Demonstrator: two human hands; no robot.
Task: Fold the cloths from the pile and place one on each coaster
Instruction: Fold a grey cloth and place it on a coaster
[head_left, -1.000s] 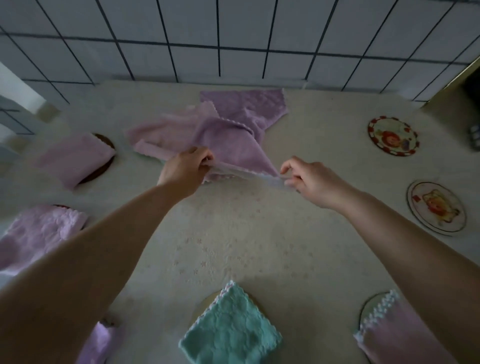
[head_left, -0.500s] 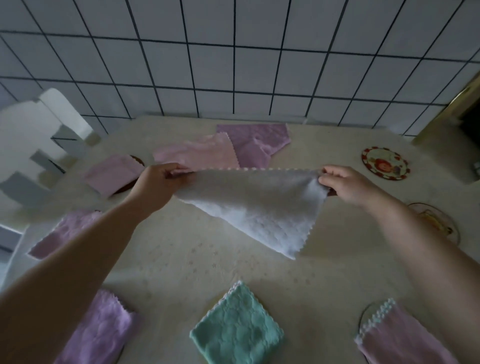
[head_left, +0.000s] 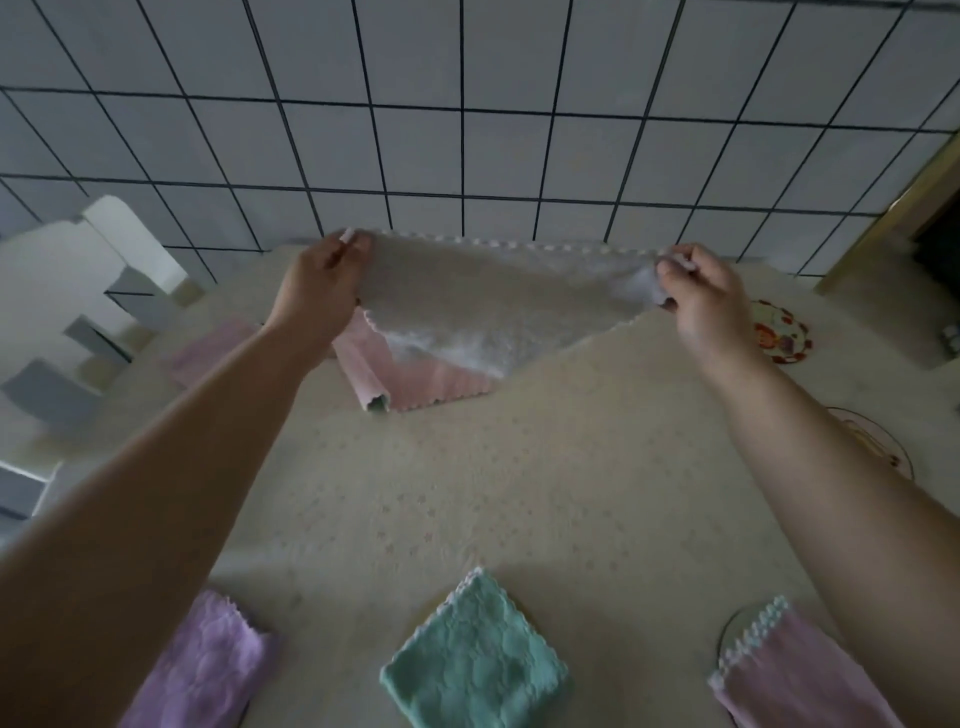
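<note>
Two bare hands hold one pale grey cloth (head_left: 483, 301) stretched in the air above the far part of the table (head_left: 519, 467). Left hand (head_left: 317, 291): grip pinched on the cloth's far left corner. Right hand (head_left: 706, 296): grip pinched on the far right corner. Between them the scalloped top edge runs taut and level in front of the tiled wall (head_left: 467, 130), and the rest of the cloth hangs down to a point. Below and behind it, a pink cloth (head_left: 415, 379) of the pile lies on the table, one edge rolled. Along the near edge lie three folded cloths: purple (head_left: 208, 665) at left, teal (head_left: 472, 670) in the middle, and pink (head_left: 795, 675) at right over a round coaster (head_left: 737, 623). Another folded pink cloth (head_left: 208, 348) lies at far left, partly hidden by the left forearm. At the right, two patterned coasters lie bare: one far (head_left: 784, 332), one nearer (head_left: 878, 441) and partly hidden by the right forearm.
</note>
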